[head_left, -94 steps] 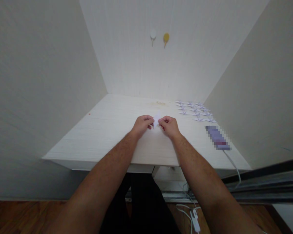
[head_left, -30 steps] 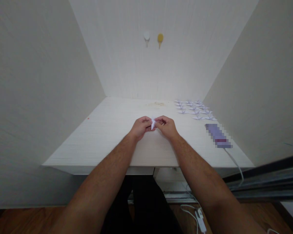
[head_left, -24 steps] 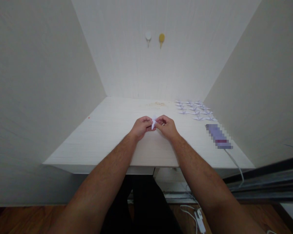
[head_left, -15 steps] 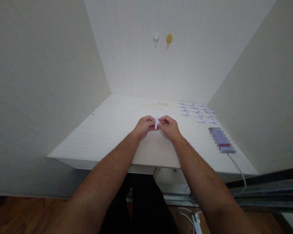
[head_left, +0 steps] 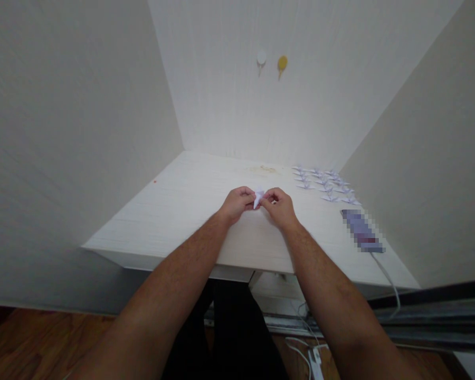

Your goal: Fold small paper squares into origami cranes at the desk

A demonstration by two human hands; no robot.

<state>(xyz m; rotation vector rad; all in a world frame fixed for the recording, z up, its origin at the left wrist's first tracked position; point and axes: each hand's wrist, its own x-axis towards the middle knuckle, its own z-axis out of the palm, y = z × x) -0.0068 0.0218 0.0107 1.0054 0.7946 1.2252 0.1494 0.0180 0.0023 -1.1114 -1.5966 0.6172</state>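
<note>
A small folded piece of pale lilac paper (head_left: pixel 257 197) is pinched between both hands just above the white table (head_left: pixel 174 211). My left hand (head_left: pixel 237 203) grips its left side with curled fingers. My right hand (head_left: pixel 279 207) grips its right side the same way. Both wrists rest near the table's middle. Most of the paper is hidden by the fingertips.
Several small folded paper cranes (head_left: pixel 324 184) lie in rows at the table's far right. A blurred phone (head_left: pixel 362 237) with a white cable (head_left: pixel 386 274) lies at the right front. Two wall hooks (head_left: pixel 272 62) hang on the back wall. Walls close in on three sides.
The paper was wider and flatter three seconds ago; now it is folded narrower and my hands sit closer together. The view has shifted slightly left.
</note>
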